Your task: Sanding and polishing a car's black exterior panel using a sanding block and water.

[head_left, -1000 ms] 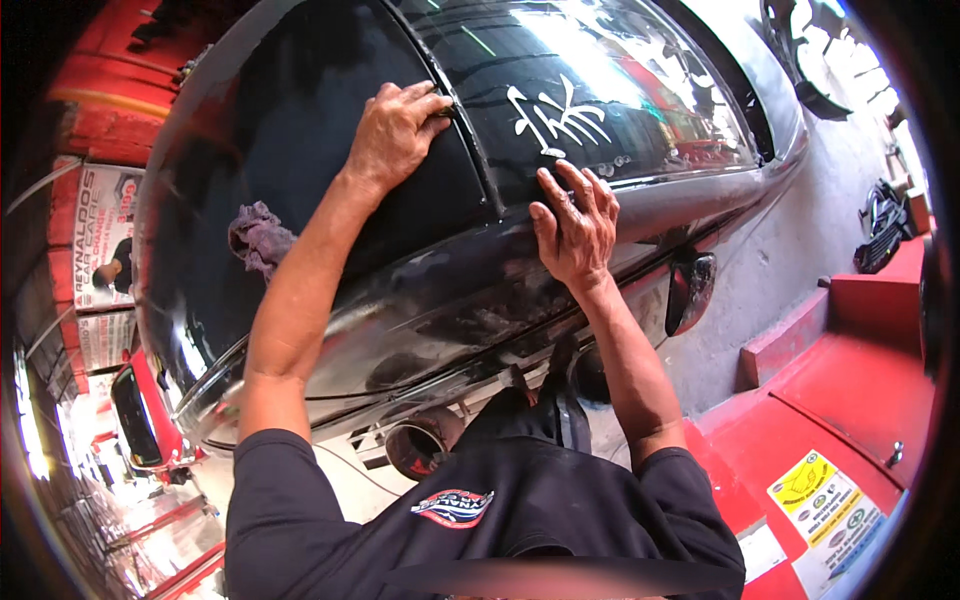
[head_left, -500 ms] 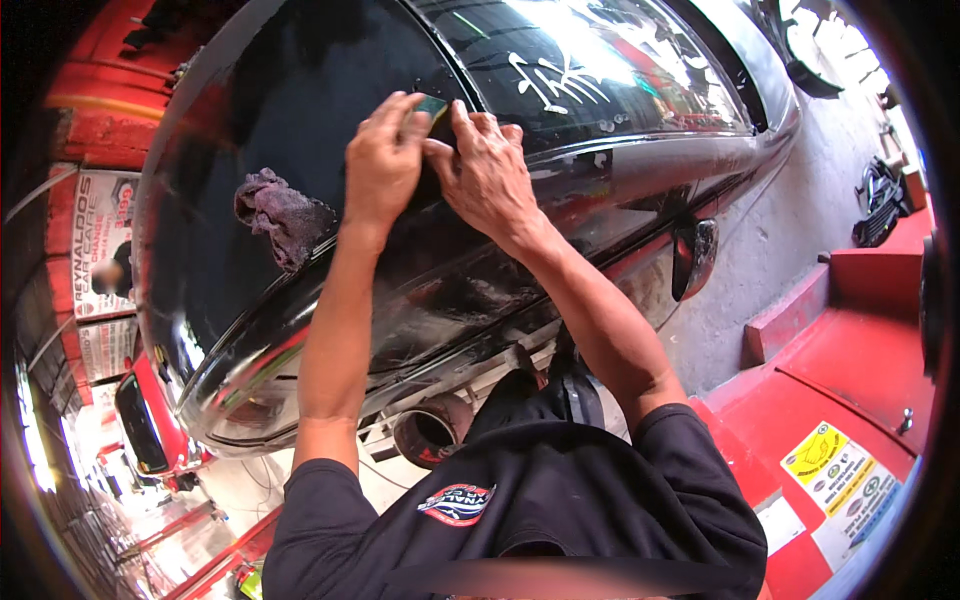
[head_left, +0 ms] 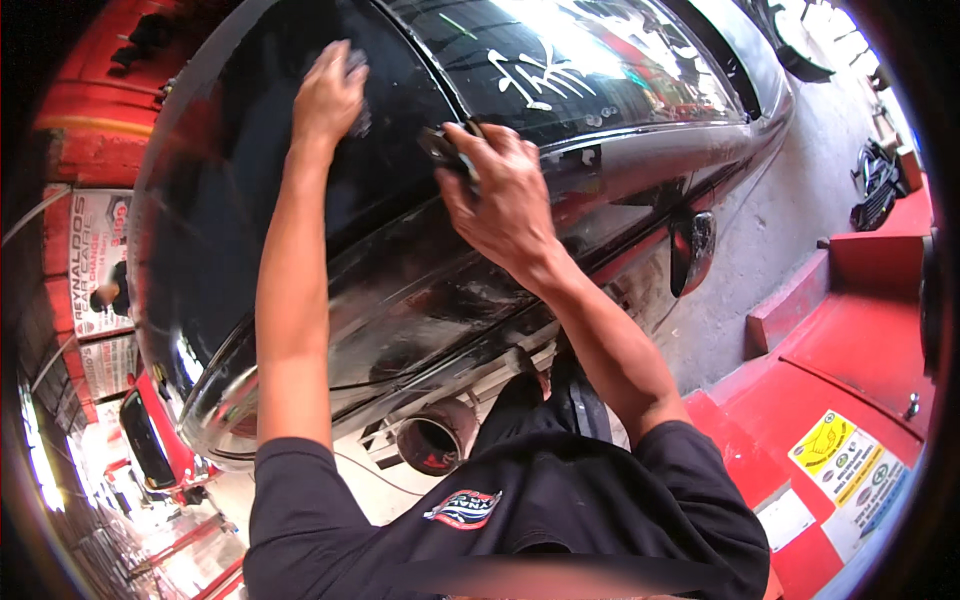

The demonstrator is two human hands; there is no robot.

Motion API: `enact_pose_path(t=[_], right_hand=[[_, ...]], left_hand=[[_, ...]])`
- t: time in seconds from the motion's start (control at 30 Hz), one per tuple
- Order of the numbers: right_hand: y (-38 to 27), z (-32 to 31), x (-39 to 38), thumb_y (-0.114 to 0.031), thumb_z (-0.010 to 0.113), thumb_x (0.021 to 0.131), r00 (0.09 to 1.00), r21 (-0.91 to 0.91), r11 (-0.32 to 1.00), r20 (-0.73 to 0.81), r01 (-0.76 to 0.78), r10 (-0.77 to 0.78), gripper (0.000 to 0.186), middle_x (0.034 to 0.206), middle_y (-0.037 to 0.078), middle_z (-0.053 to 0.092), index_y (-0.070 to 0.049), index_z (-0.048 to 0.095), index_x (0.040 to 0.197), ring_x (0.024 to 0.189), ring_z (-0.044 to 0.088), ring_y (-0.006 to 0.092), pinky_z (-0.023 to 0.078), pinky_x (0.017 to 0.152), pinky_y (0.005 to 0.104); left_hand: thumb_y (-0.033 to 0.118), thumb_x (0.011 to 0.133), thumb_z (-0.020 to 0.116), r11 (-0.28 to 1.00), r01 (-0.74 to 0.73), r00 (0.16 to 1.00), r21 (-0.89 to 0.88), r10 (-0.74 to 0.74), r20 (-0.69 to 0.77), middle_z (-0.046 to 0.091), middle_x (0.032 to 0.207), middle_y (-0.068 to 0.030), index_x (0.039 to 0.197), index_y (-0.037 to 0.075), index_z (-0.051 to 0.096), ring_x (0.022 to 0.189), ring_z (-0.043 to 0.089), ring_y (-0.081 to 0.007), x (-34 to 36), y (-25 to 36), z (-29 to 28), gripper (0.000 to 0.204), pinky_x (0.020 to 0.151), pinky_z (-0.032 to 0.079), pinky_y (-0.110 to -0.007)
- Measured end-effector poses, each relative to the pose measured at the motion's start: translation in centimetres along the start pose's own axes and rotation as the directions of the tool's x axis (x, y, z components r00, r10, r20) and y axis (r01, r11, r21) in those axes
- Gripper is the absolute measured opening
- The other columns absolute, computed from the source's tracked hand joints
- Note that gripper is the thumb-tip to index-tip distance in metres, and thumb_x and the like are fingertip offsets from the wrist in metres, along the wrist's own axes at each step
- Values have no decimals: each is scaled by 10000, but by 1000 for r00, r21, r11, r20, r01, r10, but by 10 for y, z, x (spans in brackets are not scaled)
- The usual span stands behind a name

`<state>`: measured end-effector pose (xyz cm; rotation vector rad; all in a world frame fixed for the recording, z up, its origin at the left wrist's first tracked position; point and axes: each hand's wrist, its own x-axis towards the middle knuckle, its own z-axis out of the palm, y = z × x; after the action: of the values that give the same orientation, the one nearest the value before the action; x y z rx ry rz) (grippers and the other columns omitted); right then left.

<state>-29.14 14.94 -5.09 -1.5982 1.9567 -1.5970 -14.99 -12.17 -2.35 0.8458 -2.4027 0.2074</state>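
Note:
My left hand (head_left: 330, 95) is on the broad black panel of a car (head_left: 230, 190). Its fingers are closed on a dark purplish cloth (head_left: 360, 122), mostly hidden under the palm and blurred. To its right, at the seam beside the window glass, my right hand (head_left: 500, 195) pinches a small flat dark pad (head_left: 440, 146) between thumb and fingers. The pad's face and exact kind do not show clearly. White strokes mark the glass (head_left: 535, 75) just beyond this hand.
A side mirror (head_left: 692, 255) juts out from the car's right part. Below the car's near edge lies a round metal cylinder (head_left: 437, 438). Red steps (head_left: 850, 310) stand at right, and black parts (head_left: 877, 185) lie by the wall. A red vehicle (head_left: 150, 435) is at far left.
The cloth that lay on the panel is now in my left hand, which has moved up and left. My right hand has drawn slightly nearer with the small pad, which was between both hands.

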Motion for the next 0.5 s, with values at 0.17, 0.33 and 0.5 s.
enact_pose_path(t=[0.17, 0.33, 0.5], right_hand=[[36, -58, -36, -210, 729, 907, 983, 114, 977, -7, -183, 185, 477, 1288, 267, 647, -58, 691, 1357, 1180, 629, 431, 492, 1040, 479], [44, -69, -31, -275, 750, 929, 975, 143, 964, 39, -223, 219, 474, 1292, 289, 663, -67, 702, 1352, 1194, 643, 439, 490, 1053, 478], [41, -42, 4, -171, 790, 897, 998, 50, 997, -19, 59, -58, 473, 1276, 269, 644, -52, 673, 1339, 1123, 638, 443, 527, 979, 483]], left_hand=[[264, 1043, 600, 989, -148, 987, 10, 147, 69, 659, 1411, -193, 1333, 31, 680, 1330, 609, -363, 14, 82, 56, 381, 1163, 450, -438], [47, 967, 666, 929, -234, 925, -287, 304, 227, 675, 1385, -179, 1282, 27, 701, 1273, 622, -386, -54, 134, -27, 317, 1139, 469, -443], [36, 986, 582, 977, -214, 959, -4, 211, 190, 703, 1325, -170, 1202, 14, 719, 1169, 652, -347, -64, 96, -58, 257, 1046, 505, -435]])
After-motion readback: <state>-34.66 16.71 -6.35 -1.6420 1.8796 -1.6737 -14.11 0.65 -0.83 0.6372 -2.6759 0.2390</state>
